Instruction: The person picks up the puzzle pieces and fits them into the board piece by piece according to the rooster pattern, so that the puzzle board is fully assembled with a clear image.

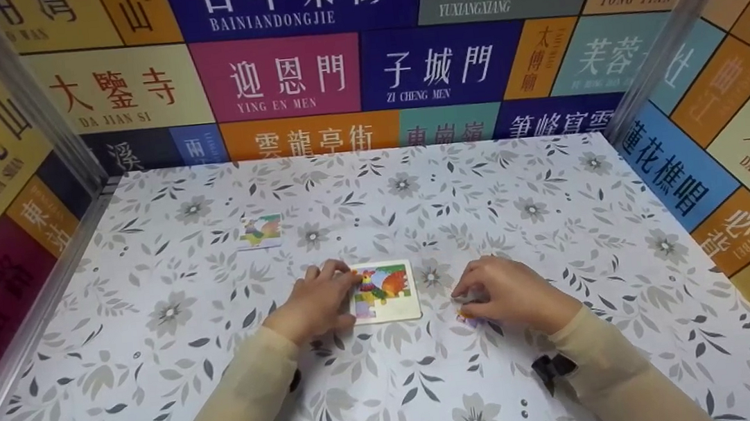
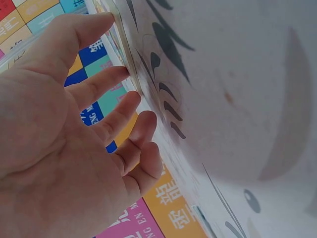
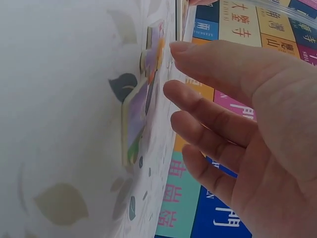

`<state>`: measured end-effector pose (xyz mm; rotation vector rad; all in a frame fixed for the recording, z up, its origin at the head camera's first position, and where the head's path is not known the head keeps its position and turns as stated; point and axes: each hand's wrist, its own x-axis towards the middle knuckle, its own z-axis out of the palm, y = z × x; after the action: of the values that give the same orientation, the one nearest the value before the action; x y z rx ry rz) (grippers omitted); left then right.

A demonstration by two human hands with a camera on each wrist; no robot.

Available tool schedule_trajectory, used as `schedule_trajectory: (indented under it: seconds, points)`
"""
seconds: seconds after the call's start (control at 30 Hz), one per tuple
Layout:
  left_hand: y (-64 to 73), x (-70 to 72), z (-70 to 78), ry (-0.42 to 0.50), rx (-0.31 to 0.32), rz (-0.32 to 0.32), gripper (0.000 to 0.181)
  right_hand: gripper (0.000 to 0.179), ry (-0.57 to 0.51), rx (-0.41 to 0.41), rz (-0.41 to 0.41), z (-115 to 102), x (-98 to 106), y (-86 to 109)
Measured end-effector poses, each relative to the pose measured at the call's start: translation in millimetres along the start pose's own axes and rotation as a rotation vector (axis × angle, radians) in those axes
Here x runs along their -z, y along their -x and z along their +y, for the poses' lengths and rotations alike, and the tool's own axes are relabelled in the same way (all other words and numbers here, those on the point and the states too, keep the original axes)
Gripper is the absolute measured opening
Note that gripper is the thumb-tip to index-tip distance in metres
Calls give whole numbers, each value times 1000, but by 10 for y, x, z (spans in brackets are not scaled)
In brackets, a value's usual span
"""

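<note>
A small jigsaw puzzle board (image 1: 415, 304) with a pale frame lies mid-table. Its picture is a colourful bird, and the lower right part shows bare backing. At the board's left edge rests my left hand (image 1: 315, 304), the thumb low and the fingertips higher up; in the left wrist view the thumb and two fingertips touch that edge. To the right of the board, my right hand (image 1: 506, 294) hovers low over loose purple puzzle pieces (image 1: 468, 319), partly hidden by it. In the right wrist view, its fingers (image 3: 213, 111) stand apart from the pieces (image 3: 134, 121), holding nothing.
A picture card (image 1: 260, 231) with a similar bird design lies farther back on the left. The table (image 1: 368, 406) wears a white cloth with grey flowers and leaves. Walls of coloured sign panels (image 1: 277, 78) stand at the back and both sides, with clear posts at the corners.
</note>
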<state>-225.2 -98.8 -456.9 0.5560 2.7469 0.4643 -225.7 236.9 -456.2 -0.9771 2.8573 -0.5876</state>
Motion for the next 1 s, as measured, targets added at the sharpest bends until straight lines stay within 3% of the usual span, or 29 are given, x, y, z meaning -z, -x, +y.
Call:
schedule_trajectory:
  seconds: [0.43, 0.8, 1.0]
  points:
    - [24, 12, 18, -8, -22, 32, 67, 22, 33, 68, -10, 22, 37, 166]
    - [21, 14, 15, -5, -17, 20, 66, 21, 5, 65, -19, 34, 12, 174]
    - [24, 9, 13, -6, -14, 19, 64, 19, 9, 105, 13, 33, -20, 168]
